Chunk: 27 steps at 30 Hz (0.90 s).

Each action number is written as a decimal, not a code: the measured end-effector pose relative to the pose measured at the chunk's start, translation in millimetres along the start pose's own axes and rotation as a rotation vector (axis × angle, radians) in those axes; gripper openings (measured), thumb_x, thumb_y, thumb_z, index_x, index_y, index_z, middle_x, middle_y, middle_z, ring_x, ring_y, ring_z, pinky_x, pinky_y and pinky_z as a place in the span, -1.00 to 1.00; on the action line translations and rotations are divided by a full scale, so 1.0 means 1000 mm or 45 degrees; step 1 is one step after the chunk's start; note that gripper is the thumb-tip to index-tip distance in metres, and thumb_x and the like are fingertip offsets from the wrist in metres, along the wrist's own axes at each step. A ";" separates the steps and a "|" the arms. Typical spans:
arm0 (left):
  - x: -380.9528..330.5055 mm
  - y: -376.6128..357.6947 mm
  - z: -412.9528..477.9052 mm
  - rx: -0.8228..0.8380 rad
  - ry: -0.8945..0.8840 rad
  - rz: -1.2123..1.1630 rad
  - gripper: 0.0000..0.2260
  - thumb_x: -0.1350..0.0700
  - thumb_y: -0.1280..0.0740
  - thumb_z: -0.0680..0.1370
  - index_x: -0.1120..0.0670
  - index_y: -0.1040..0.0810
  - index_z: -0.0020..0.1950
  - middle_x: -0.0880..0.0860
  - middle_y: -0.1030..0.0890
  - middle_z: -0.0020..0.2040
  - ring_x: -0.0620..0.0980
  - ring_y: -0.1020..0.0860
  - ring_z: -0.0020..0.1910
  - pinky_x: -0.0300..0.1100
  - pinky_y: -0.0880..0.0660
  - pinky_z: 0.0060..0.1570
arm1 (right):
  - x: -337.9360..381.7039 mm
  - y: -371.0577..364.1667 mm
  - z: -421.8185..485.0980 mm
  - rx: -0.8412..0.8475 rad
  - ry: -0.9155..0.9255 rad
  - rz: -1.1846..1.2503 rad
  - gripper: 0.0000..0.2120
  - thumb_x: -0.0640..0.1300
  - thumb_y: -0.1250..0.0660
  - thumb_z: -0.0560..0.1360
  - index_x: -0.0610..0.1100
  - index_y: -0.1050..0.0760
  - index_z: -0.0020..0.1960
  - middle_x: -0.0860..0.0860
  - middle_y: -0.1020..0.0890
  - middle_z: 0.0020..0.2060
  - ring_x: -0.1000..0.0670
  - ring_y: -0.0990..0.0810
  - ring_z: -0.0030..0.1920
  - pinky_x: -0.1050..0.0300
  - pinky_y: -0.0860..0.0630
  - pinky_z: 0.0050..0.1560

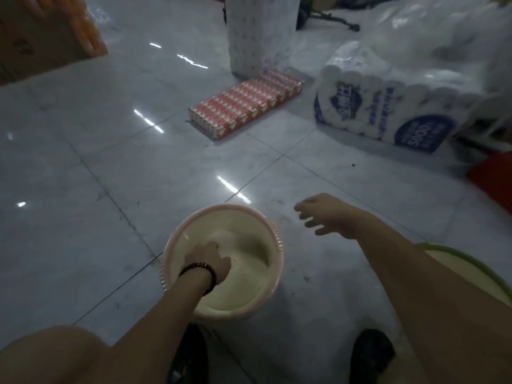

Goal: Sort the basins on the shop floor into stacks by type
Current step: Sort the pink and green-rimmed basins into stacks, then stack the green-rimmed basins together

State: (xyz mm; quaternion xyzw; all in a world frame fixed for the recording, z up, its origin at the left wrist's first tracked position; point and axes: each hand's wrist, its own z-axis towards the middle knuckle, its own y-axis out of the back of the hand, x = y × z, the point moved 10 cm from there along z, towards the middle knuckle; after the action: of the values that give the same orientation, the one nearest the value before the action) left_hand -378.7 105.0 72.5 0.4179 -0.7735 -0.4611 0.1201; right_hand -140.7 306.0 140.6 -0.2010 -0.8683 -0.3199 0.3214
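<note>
A pink-rimmed cream basin (243, 268) with ribbed pink handles sits on the tiled floor in front of me. My left hand (209, 261) reaches down inside it, its fingers pressed against the basin's inner bottom; a dark bracelet circles the wrist. My right hand (325, 214) hovers over bare floor to the right of the basin, fingers loosely spread and holding nothing. A green-rimmed cream basin (471, 268) shows partly at the right edge, behind my right forearm.
A flat tray of red drink cartons (246, 103) lies on the floor ahead. Wrapped toilet-roll packs (388, 115) pile up at the right, a tall white pack (260, 34) behind. Cardboard boxes (41, 37) stand far left. My dark shoes (371, 356) are below.
</note>
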 end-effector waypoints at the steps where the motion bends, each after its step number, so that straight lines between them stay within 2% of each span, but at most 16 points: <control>1: -0.027 0.002 -0.011 -0.034 -0.090 0.105 -0.44 -0.24 -0.20 0.60 -0.07 -0.32 0.56 0.10 -0.42 0.47 0.20 -0.45 0.35 0.13 -0.47 0.32 | -0.004 0.024 -0.018 0.013 0.005 0.201 -0.63 0.06 -0.33 0.68 -0.17 -0.59 0.34 -0.15 -0.71 0.19 -0.18 -0.71 0.15 -0.16 -0.64 0.20; 2: -0.054 0.003 -0.023 -0.059 -0.164 0.174 -0.48 -0.25 -0.19 0.60 -0.09 -0.35 0.52 0.09 -0.44 0.44 0.19 -0.46 0.32 0.12 -0.47 0.30 | -0.012 0.049 -0.038 0.006 0.001 0.377 -0.66 0.05 -0.33 0.68 -0.17 -0.60 0.31 -0.19 -0.73 0.16 -0.21 -0.73 0.14 -0.21 -0.64 0.24; 4: -0.109 -0.011 -0.043 -0.014 -0.356 0.103 -0.60 -0.19 -0.23 0.63 -0.06 -0.48 0.41 0.04 -0.55 0.34 0.12 -0.53 0.24 0.06 -0.50 0.26 | -0.046 0.105 -0.076 -0.136 -0.032 0.532 -0.68 0.04 -0.33 0.68 -0.18 -0.61 0.27 -0.23 -0.75 0.10 -0.25 -0.75 0.11 -0.23 -0.64 0.24; 6: -0.165 -0.044 -0.065 0.163 -0.519 0.003 -0.68 -0.14 -0.29 0.63 -0.04 -0.58 0.31 0.02 -0.62 0.28 0.06 -0.57 0.22 -0.01 -0.52 0.27 | -0.096 0.155 -0.111 -0.363 -0.071 0.521 -0.69 0.03 -0.32 0.69 -0.18 -0.60 0.26 -0.21 -0.75 0.08 -0.23 -0.76 0.07 -0.14 -0.65 0.16; 8: -0.214 -0.088 -0.091 0.338 -0.656 0.139 -0.67 -0.16 -0.29 0.62 -0.05 -0.60 0.30 0.01 -0.62 0.29 0.05 -0.57 0.25 -0.05 -0.51 0.29 | -0.161 0.179 -0.146 -0.504 -0.175 0.532 -0.71 0.02 -0.32 0.68 -0.15 -0.61 0.26 -0.16 -0.74 0.09 -0.18 -0.71 0.01 -0.04 -0.60 0.02; 12: -0.275 -0.181 -0.128 0.585 -0.730 0.401 -0.61 -0.22 -0.30 0.62 -0.06 -0.57 0.35 0.02 -0.59 0.33 0.08 -0.58 0.25 0.03 -0.55 0.27 | -0.322 0.154 -0.195 -0.605 -0.523 0.900 -0.74 -0.01 -0.30 0.69 -0.16 -0.57 0.25 -0.18 -0.70 0.10 -0.22 -0.68 -0.01 -0.08 -0.61 0.00; 14: -0.296 -0.213 -0.141 0.682 -0.697 0.376 -0.62 -0.20 -0.29 0.63 -0.04 -0.56 0.36 0.03 -0.61 0.23 0.08 -0.63 0.14 0.07 -0.64 0.17 | -0.396 0.122 -0.203 -0.665 -0.705 1.064 -0.74 -0.05 -0.30 0.68 -0.20 -0.54 0.27 -0.20 -0.66 0.02 -0.20 -0.64 -0.13 -0.09 -0.59 -0.04; 16: -0.315 -0.238 -0.148 0.742 -0.656 0.304 -0.65 -0.15 -0.28 0.64 -0.02 -0.54 0.35 0.03 -0.61 0.15 0.07 -0.66 0.07 0.06 -0.66 0.12 | -0.452 0.088 -0.201 -0.718 -0.851 1.228 -0.67 -0.09 -0.29 0.69 -0.25 -0.46 0.38 -0.21 -0.61 -0.05 -0.16 -0.57 -0.23 -0.04 -0.55 -0.13; 18: -0.331 -0.257 -0.152 0.758 -0.627 0.239 -0.68 -0.11 -0.28 0.66 0.00 -0.54 0.34 0.04 -0.62 0.13 0.07 -0.67 0.06 0.04 -0.66 0.11 | -0.479 0.060 -0.192 -0.739 -0.907 1.421 -0.57 -0.13 -0.27 0.71 -0.27 -0.33 0.52 -0.22 -0.57 0.06 -0.19 -0.59 -0.13 -0.06 -0.55 -0.19; 20: -0.339 -0.273 -0.153 0.751 -0.623 0.240 -0.72 -0.08 -0.27 0.66 -0.01 -0.55 0.31 0.05 -0.64 0.12 0.09 -0.67 0.08 0.01 -0.66 0.08 | -0.489 0.043 -0.181 -0.763 -0.895 1.598 -0.47 -0.14 -0.26 0.73 -0.23 -0.20 0.63 -0.28 -0.47 0.41 -0.30 -0.57 0.26 -0.15 -0.58 0.03; 21: -0.342 -0.280 -0.152 0.761 -0.617 0.242 -0.74 -0.08 -0.27 0.66 -0.02 -0.55 0.30 0.04 -0.64 0.12 0.10 -0.67 0.09 -0.01 -0.65 0.04 | -0.491 0.039 -0.179 -0.800 -0.889 1.655 -0.43 -0.14 -0.28 0.72 -0.23 -0.17 0.66 -0.27 -0.39 0.53 -0.32 -0.48 0.42 -0.19 -0.54 0.19; 22: -0.342 -0.286 -0.151 0.778 -0.610 0.238 -0.75 -0.07 -0.27 0.66 -0.04 -0.54 0.30 0.03 -0.64 0.11 0.10 -0.67 0.09 -0.05 -0.65 -0.02 | -0.495 0.038 -0.176 -0.848 -0.874 1.716 -0.41 -0.15 -0.32 0.71 -0.24 -0.20 0.66 -0.23 -0.36 0.57 -0.32 -0.42 0.50 -0.20 -0.50 0.27; 25: -0.338 -0.295 -0.142 0.794 -0.593 0.213 -0.81 -0.07 -0.27 0.65 -0.12 -0.54 0.25 0.00 -0.64 0.11 0.08 -0.67 0.05 -0.11 -0.62 -0.13 | -0.506 0.034 -0.161 -0.910 -0.793 1.934 -0.43 -0.19 -0.40 0.66 -0.21 -0.31 0.61 -0.16 -0.48 0.49 -0.27 -0.47 0.48 -0.18 -0.50 0.39; 27: -0.331 -0.292 -0.132 0.766 -0.566 0.184 -0.82 -0.08 -0.28 0.65 -0.13 -0.54 0.24 0.00 -0.63 0.11 0.07 -0.67 0.03 -0.05 -0.65 -0.06 | -0.509 0.035 -0.150 -0.933 -0.765 2.044 -0.52 -0.16 -0.43 0.64 -0.21 -0.41 0.51 -0.20 -0.63 0.27 -0.26 -0.61 0.31 -0.19 -0.58 0.28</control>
State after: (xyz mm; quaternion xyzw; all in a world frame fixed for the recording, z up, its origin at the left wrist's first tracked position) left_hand 59.1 209.0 -26.8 0.2685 -0.9090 -0.2832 -0.1466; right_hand 305.5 154.9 -105.7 -0.9044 -0.3609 -0.1906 0.1247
